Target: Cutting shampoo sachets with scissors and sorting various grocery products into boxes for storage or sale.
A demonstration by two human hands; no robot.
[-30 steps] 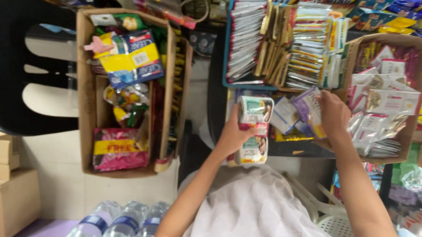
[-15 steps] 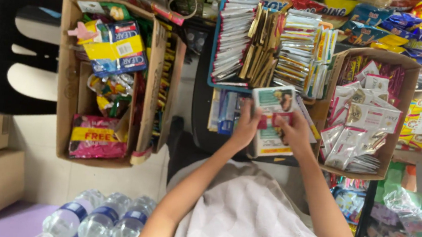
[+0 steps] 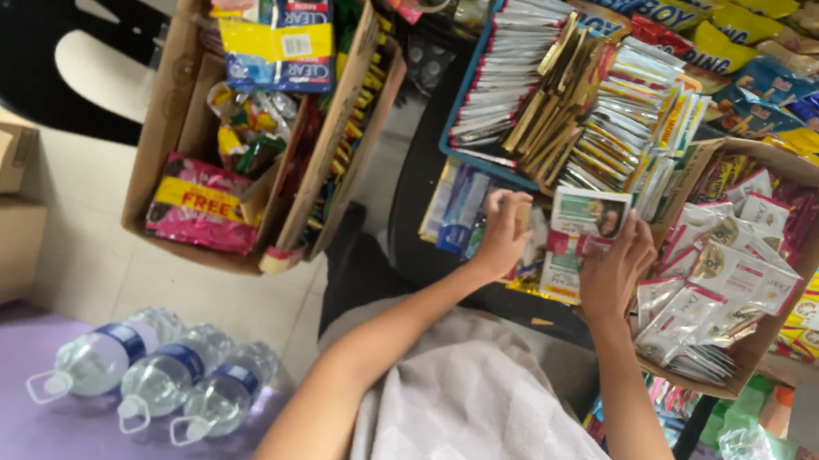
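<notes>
a strip of sachets (image 3: 579, 236) hung upright over the dark surface (image 3: 411, 211), between a blue tray (image 3: 466, 88) and a cardboard box (image 3: 807, 252). the right hand (image 3: 618, 271) had its grip pinched on the strip's right edge. the left hand (image 3: 504, 233), forearm raised, curled its fingers on the left edge.

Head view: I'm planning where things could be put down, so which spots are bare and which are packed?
Bare: the tiled floor between the left cardboard box and the water bottles. Crowded: the blue tray of sachets and the right sachet box, where both hands work.
</notes>
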